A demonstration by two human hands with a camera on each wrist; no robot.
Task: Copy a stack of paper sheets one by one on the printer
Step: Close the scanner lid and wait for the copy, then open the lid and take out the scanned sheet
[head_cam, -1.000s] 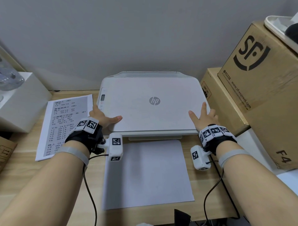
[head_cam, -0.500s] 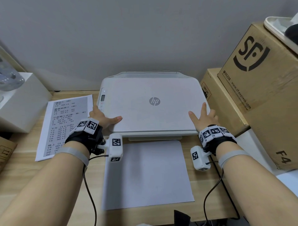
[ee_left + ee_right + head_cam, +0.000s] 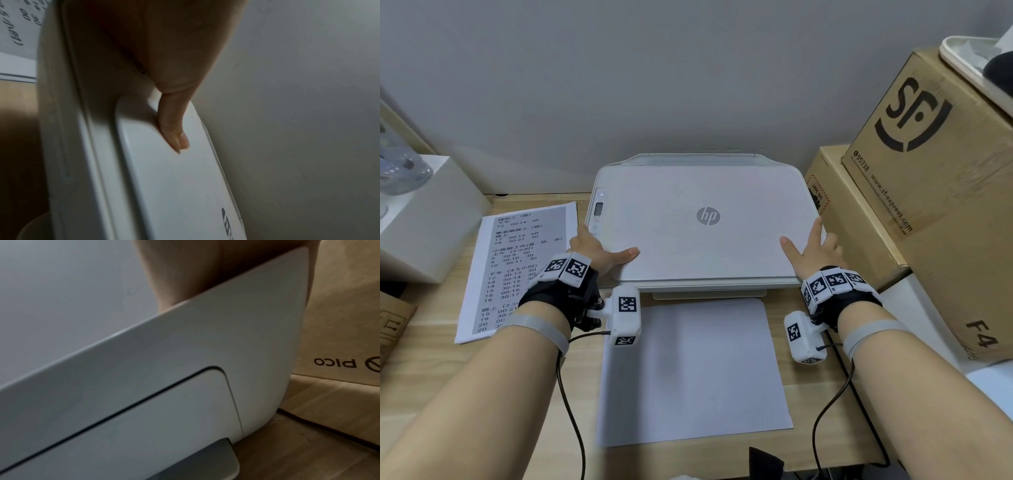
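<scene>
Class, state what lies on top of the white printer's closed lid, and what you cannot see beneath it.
Both hands rest on the white printer lid: left hand, right hand. The shut lid hides the scanner glass and any sheet there.

This looks like an office corner or small storeroom. A white printer (image 3: pixel 702 222) sits on a pale wooden tabletop (image 3: pixel 424 349) pushed against a plain grey wall (image 3: pixel 654 75). Beside it lie a printed schedule (image 3: pixel 517 267) and blank sheets (image 3: pixel 695 370). Courier cartons (image 3: pixel 935 178) are stacked at the right, and a white box (image 3: pixel 424 219) stands at the left.
</scene>
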